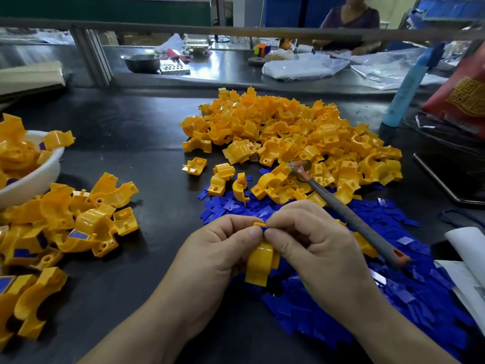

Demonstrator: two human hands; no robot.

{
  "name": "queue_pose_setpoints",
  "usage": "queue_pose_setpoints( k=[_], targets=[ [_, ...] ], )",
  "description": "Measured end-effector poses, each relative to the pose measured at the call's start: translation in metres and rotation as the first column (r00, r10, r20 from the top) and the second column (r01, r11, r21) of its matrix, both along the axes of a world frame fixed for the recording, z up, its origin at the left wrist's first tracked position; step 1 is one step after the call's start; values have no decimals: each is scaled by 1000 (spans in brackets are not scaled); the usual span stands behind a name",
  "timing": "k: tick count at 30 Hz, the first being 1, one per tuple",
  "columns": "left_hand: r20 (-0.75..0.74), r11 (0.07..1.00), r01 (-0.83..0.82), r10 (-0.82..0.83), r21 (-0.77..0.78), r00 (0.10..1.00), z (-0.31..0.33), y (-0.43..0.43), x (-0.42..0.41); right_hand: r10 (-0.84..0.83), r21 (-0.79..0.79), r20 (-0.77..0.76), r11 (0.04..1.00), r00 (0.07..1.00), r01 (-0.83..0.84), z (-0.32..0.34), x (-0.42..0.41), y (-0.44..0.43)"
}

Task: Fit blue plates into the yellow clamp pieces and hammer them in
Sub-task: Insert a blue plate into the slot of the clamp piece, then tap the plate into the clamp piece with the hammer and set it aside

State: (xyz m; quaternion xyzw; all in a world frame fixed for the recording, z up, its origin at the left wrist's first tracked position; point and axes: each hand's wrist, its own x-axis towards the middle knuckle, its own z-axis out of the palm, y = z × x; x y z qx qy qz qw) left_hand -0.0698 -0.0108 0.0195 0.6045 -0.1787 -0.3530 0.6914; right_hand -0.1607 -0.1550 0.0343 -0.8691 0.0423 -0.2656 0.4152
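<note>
Holding one yellow clamp piece [261, 264] in the left grip [223, 254], fingers curled round it, low over the desk [147, 158] and close to the body. Pinching a blue plate [262, 228] with the right grip [317, 245] at the upper end of that piece; seems only partly entered, cannot tell how deep. Not holding the hammer [349, 214]: lying across the yellow heap [288, 127] and the heap of blue plates [328, 311], just beyond the right grip. Risk from here: pushing the plate in tilted, then jamming or cracking it under the hammer. Also possible: striking a thumb kept near the slot, or losing the loose plate when letting go to reach the hammer.
</note>
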Motion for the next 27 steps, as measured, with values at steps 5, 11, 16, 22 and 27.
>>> queue_pose_setpoints(
  k=[5,11,16,22,27],
  targets=[
    [26,1000,-5,5,1,1000,-1,0,2,49,242,-126,970,991,-17,-3,-1,2],
    [62,999,-21,19,32,998,-2,1,1,113,277,-144,958,983,-70,1,-2,1],
    [114,997,-51,44,53,993,2,2,-1,103,263,-114,962,988,-70,0,-2,2],
    [155,969,-221,202,113,967,10,11,16,-329,-479,-38,835,944,272,4,-5,-27],
    [275,883,-412,347,226,896,8,26,45,-697,-701,-322,631,641,334,3,-12,-69]
  ],
)
